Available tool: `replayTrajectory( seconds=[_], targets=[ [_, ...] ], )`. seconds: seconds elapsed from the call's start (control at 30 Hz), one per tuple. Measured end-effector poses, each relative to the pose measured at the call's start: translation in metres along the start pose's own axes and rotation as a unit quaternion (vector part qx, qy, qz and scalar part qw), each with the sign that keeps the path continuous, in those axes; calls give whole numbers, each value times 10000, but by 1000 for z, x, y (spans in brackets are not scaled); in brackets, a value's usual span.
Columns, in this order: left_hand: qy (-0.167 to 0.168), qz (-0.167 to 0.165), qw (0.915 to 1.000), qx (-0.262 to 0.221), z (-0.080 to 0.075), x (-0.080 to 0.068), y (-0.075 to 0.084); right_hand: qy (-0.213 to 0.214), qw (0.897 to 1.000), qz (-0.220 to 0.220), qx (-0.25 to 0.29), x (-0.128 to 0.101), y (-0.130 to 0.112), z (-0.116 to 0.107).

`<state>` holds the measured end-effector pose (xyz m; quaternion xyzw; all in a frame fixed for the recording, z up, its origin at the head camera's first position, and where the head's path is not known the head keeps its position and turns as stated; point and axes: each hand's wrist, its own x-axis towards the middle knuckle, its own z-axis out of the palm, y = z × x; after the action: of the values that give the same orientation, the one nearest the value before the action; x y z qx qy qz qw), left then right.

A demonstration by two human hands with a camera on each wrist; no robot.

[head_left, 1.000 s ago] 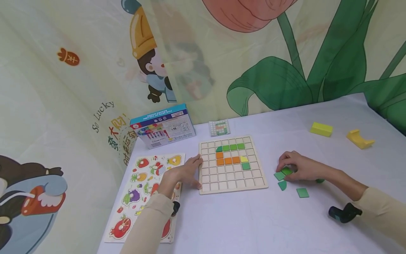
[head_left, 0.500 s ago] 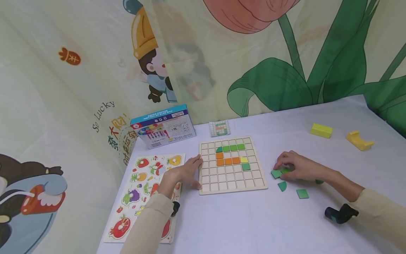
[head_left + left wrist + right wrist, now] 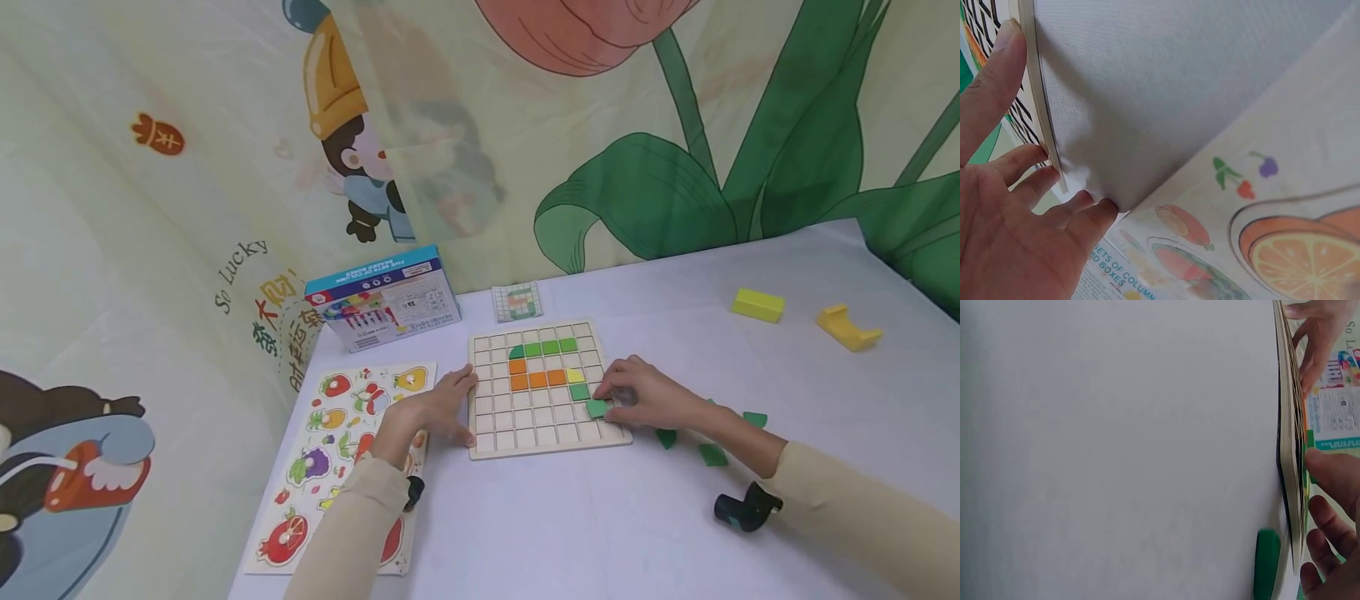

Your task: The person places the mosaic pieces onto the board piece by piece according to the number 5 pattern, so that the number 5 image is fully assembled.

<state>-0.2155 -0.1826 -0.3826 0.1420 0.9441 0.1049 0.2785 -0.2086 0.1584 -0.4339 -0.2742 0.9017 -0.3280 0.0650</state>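
The right hand (image 3: 651, 400) pinches a green tile (image 3: 597, 408) at its edges, low over the grid board (image 3: 551, 437), just below the green tile already seated there. The tile looks thin, stiff and light, likely smooth enough to slip, so a fingertip pinch on opposite edges suits it best. The left hand (image 3: 433, 410) lies with fingers spread and fairly straight against the board's left rim, bracing it on the worktop (image 3: 600, 517).
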Motion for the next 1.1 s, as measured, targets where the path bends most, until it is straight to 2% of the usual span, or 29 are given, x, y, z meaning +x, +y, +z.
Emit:
replayTrajectory(
  seconds=[0.2,0.6,0.77,0.87,1.1],
  targets=[
    [13,64,10000,-28,0,0,0,283,9993,-163,-176,7,-7,10],
    [-26,50,10000,-26,0,-1,0,198,9998,2,-12,3,-10,15],
    [-36,58,10000,-31,1,-1,-1,253,9996,-79,42,3,-9,14],
    [-57,53,10000,-14,1,-1,-1,253,9996,-9,97,3,-8,8],
    [-28,95,9999,23,0,0,-2,84,9978,657,75,-6,-1,-24]
  ],
)
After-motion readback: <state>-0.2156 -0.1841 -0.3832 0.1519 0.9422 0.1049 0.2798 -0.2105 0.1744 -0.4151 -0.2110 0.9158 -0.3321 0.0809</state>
